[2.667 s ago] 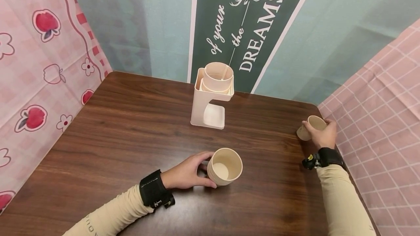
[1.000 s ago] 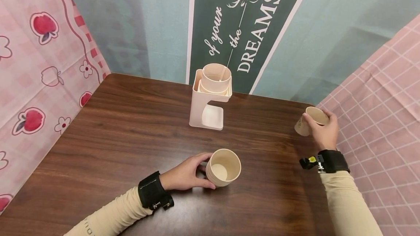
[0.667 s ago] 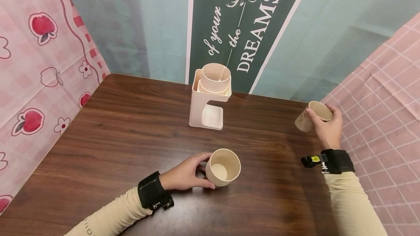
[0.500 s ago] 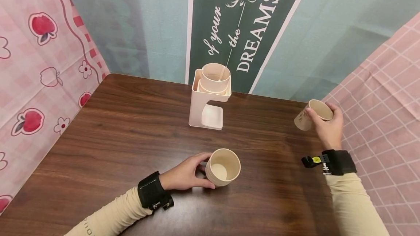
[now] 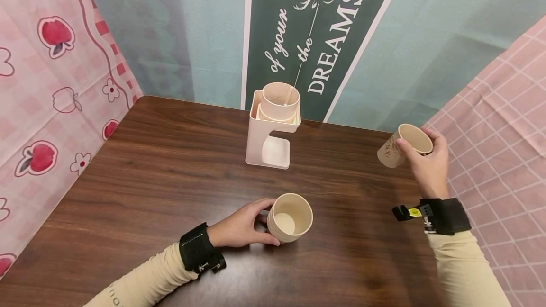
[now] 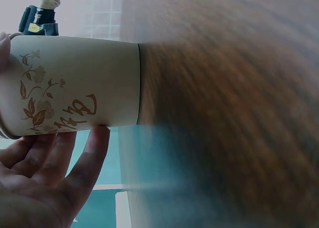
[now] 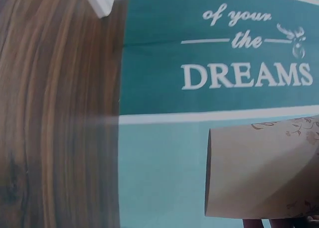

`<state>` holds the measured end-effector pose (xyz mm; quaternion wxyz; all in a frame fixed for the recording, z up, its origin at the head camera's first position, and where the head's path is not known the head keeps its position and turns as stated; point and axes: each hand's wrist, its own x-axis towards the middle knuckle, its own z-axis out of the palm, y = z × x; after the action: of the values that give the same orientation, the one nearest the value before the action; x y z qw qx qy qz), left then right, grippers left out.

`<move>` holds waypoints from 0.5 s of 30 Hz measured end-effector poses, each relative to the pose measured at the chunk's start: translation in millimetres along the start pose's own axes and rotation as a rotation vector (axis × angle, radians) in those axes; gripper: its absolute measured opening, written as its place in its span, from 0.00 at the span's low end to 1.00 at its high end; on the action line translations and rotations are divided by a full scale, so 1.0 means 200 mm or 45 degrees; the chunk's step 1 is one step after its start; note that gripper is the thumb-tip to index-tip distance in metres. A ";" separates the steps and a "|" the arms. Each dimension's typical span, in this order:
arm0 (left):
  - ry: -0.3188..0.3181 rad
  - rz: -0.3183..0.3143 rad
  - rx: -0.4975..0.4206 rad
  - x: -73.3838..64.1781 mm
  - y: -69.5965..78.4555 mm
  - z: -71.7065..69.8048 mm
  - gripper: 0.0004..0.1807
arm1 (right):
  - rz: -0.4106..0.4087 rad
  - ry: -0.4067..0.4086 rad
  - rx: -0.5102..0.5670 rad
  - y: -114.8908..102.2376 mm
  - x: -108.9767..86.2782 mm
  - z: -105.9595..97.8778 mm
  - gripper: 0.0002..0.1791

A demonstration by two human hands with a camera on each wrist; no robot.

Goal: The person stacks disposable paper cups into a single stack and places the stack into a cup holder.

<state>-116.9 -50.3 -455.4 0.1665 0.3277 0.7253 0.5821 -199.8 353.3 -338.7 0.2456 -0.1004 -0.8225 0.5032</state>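
My left hand (image 5: 245,225) grips a stack of beige paper cups (image 5: 279,238) upright on the table, fingers behind and thumb in front. Several rim lines show below its lip. In the left wrist view, the outer paper cup (image 6: 94,78) bears brown flowers and writing, its base at the wood. At the far right, my right hand (image 5: 428,162) holds another paper cup (image 5: 390,153) near its rim, tilted and raised off the table. That printed cup (image 7: 259,173) shows side-on in the right wrist view, its fingers mostly hidden. Both cups' visible insides hold nothing.
A cream stand shaped like a coffee maker (image 5: 258,141) stands at the back middle. A cylindrical container (image 5: 279,108) sits in its top, over a small square base (image 5: 277,153). The brown wooden table (image 5: 170,155) meets fabric hangings at its back and sides.
My right hand has lifted its cup off the table at the far right, raising and tilting it, then drawn it slightly left. My left hand and its stack have stayed in place.
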 end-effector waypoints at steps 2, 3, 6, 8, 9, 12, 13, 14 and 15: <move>-0.001 -0.003 0.002 0.00 0.00 0.00 0.41 | -0.011 -0.005 0.024 -0.02 -0.01 0.00 0.35; 0.000 -0.003 0.003 0.00 0.00 0.00 0.41 | -0.022 -0.007 0.025 -0.03 -0.02 0.00 0.34; 0.000 -0.001 0.004 0.00 0.00 0.00 0.41 | -0.038 -0.017 0.049 -0.06 -0.03 0.00 0.33; 0.000 0.001 0.001 0.00 0.00 0.00 0.41 | -0.055 -0.028 0.064 -0.08 -0.04 0.00 0.32; -0.001 0.001 -0.002 0.00 0.00 0.00 0.41 | -0.067 -0.036 0.067 -0.09 -0.05 0.01 0.32; -0.002 -0.002 -0.008 0.00 0.00 0.00 0.41 | -0.094 -0.059 0.117 -0.13 -0.08 0.01 0.31; -0.003 0.000 -0.008 0.00 0.00 0.00 0.41 | -0.109 -0.069 0.137 -0.14 -0.09 0.01 0.31; -0.003 0.000 -0.009 0.00 0.00 0.00 0.41 | -0.118 -0.080 0.162 -0.15 -0.09 0.01 0.31; -0.003 0.001 -0.008 0.00 0.00 0.00 0.41 | -0.126 -0.089 0.179 -0.16 -0.10 0.02 0.31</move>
<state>-117.3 -50.0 -455.9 0.1682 0.3282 0.7230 0.5842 -181.1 327.4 -318.4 0.2477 -0.0244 -0.7971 0.5502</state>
